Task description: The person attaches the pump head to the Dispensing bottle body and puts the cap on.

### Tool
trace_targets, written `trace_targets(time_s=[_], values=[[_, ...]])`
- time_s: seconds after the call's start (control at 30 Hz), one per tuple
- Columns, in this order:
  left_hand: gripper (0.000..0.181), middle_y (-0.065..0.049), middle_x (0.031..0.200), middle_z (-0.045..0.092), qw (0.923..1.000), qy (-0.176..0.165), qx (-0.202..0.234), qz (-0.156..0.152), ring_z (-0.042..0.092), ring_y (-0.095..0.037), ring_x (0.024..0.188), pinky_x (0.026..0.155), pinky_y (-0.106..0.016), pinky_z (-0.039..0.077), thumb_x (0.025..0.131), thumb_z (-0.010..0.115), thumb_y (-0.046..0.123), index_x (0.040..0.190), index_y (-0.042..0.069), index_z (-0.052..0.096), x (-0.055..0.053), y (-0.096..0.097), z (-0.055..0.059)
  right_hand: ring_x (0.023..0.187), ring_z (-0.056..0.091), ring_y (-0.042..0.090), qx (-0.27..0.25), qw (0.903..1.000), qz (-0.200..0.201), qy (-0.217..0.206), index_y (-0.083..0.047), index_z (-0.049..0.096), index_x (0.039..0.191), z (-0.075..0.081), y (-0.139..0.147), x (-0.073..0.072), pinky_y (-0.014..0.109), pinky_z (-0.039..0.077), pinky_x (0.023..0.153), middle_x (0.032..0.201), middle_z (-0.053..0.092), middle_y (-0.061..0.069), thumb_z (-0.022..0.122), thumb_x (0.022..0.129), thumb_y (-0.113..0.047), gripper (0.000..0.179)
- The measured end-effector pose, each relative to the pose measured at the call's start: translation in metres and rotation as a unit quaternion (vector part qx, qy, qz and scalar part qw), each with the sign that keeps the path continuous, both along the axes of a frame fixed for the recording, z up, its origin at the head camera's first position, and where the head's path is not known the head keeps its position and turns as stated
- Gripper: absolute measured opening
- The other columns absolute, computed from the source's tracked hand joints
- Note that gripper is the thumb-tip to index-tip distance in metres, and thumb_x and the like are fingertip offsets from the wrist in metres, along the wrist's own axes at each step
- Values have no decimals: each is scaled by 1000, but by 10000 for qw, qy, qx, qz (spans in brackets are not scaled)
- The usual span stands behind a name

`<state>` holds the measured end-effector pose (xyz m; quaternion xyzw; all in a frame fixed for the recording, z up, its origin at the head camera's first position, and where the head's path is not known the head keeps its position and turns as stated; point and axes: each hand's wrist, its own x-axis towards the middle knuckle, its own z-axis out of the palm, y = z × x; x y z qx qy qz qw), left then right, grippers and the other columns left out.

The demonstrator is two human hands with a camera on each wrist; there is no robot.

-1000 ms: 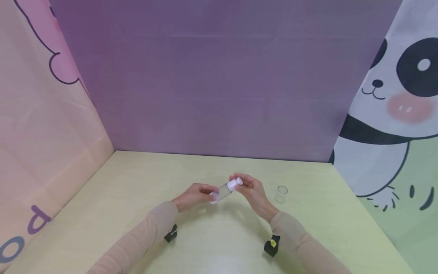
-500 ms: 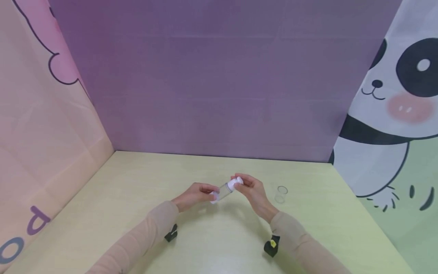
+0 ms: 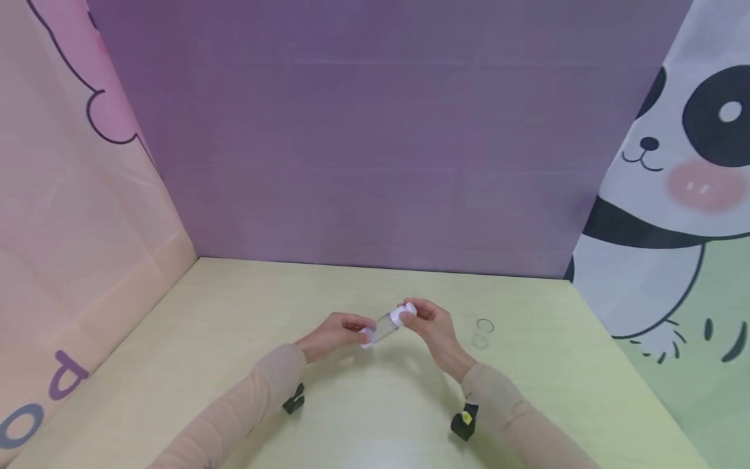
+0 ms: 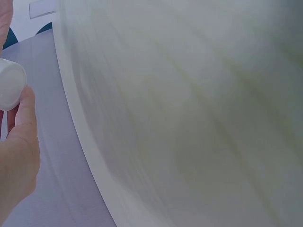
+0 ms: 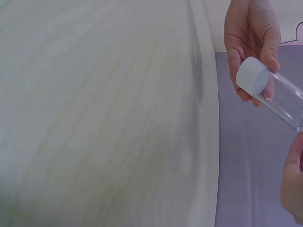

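Clear bottle (image 3: 383, 327) is held tilted between left grip (image 3: 335, 335), pinching its white cap (image 3: 367, 337), and right grip (image 3: 435, 331), pinching its white top (image 3: 403, 314). Both ends should be aligned squarely.

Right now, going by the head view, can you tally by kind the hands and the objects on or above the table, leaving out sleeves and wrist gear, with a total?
Hands, left hand and right hand: 2
Bottle, held by both: 1
Clear cup or cap, standing apart: 1
Total: 4
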<state>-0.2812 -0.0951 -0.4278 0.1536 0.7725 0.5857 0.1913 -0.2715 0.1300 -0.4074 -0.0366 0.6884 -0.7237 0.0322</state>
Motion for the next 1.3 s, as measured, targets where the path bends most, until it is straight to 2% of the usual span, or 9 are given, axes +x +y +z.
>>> trace_targets(time_s=[0.53, 0.8, 1.03, 1.3], values=[[36, -10, 128, 55, 10000, -28, 11, -26, 53, -22, 108, 92, -38, 44, 83, 67, 25, 118, 14, 62, 3, 0, 2, 94, 59, 11, 170, 9997, -175, -39, 1, 56, 117, -3, -1, 0, 29, 49, 87, 111, 64, 8, 71, 78, -11, 43], [36, -10, 129, 54, 10000, -53, -15, -18, 52, -23, 109, 93, -39, 44, 84, 67, 25, 118, 15, 62, 2, 1, 2, 102, 59, 11, -2, 9993, 360, 107, 0, 54, 120, -3, 2, 1, 28, 47, 90, 120, 61, 11, 67, 81, -8, 42], [37, -10, 128, 54, 9999, -85, -86, 22, 53, -23, 109, 93, -41, 44, 83, 68, 27, 117, 16, 62, -1, 1, -1, 110, 56, 8, -277, 9953, 890, 255, 6, 43, 129, -2, 6, 2, 26, 45, 92, 130, 53, 17, 58, 83, 4, 48], [38, -10, 126, 56, 10000, -46, -54, -1, 53, -23, 108, 92, -40, 45, 82, 68, 27, 118, 15, 62, -1, 1, -3, 111, 56, 9, -318, 9944, 989, 195, 6, 42, 130, -2, 7, 2, 26, 45, 93, 130, 53, 16, 56, 84, 7, 49]])
